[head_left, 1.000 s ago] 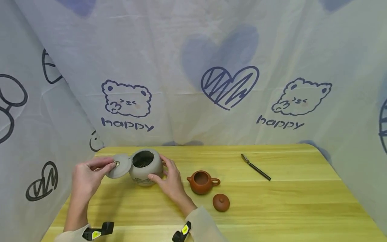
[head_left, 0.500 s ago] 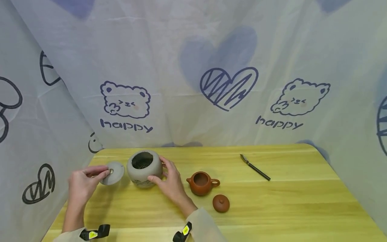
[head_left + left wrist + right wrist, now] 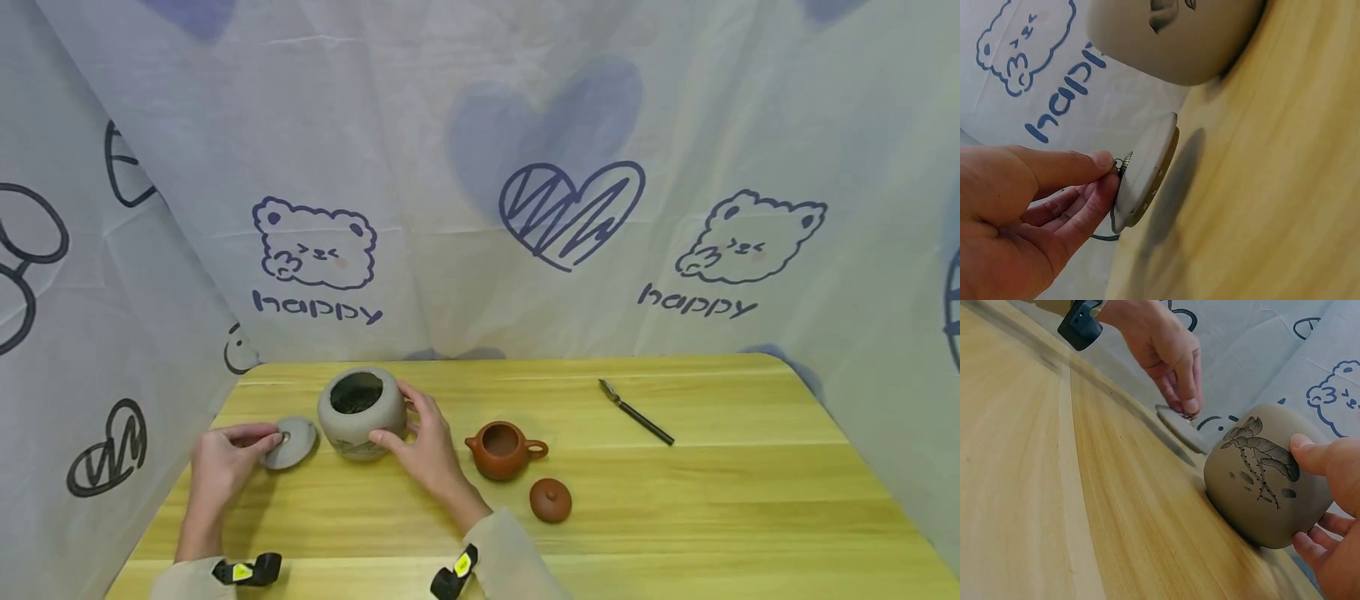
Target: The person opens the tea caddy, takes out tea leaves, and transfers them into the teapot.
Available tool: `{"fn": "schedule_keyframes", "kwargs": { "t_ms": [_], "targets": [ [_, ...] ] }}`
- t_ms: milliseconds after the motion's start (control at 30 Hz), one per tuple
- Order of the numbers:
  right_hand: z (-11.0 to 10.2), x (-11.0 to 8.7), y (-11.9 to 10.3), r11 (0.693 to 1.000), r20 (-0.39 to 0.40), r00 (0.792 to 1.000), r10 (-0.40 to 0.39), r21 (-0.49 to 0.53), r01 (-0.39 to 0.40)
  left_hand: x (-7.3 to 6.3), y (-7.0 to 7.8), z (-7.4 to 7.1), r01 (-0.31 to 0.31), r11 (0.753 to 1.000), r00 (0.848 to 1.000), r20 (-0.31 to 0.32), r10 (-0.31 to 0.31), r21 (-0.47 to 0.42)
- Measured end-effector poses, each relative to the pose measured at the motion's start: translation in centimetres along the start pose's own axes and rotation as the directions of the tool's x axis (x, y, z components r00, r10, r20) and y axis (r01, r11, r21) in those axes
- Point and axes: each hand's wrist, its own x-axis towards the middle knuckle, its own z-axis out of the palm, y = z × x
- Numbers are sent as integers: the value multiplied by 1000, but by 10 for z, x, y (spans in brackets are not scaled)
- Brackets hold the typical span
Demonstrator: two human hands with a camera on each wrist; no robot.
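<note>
Grey lid [image 3: 295, 448] just under the left hand [image 3: 223, 467], near the jar [image 3: 358, 435].

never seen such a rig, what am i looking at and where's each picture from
These are a person's two bare hands, not a machine. The wide picture comes from a head-worn camera; the close ones from small black cameras on the wrists. The left hand pinches a gray lid by its knob, above the table. The right hand holds the side of the open gray jar, with something dark inside. Also on the table are an open reddish-brown teapot, a matching lid and a slim dark tool.
</note>
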Motion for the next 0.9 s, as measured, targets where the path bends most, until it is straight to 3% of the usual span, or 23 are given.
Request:
{"fn": "schedule_keyframes", "kwargs": {
  "t_ms": [367,700,900],
  "targets": [
    [2,0,2,1000,-5,1000,11,20,-11,2,-17,-2,42,999,995,94,-45,33],
    [2,0,3,1000,-14,1000,-6,15,6,0,-14,0,-40,997,997,70,35,65],
    [2,0,2,1000,-10,1000,-2,11,2,-1,-16,-2,-70,994,994,86,63,82]
  ]
}}
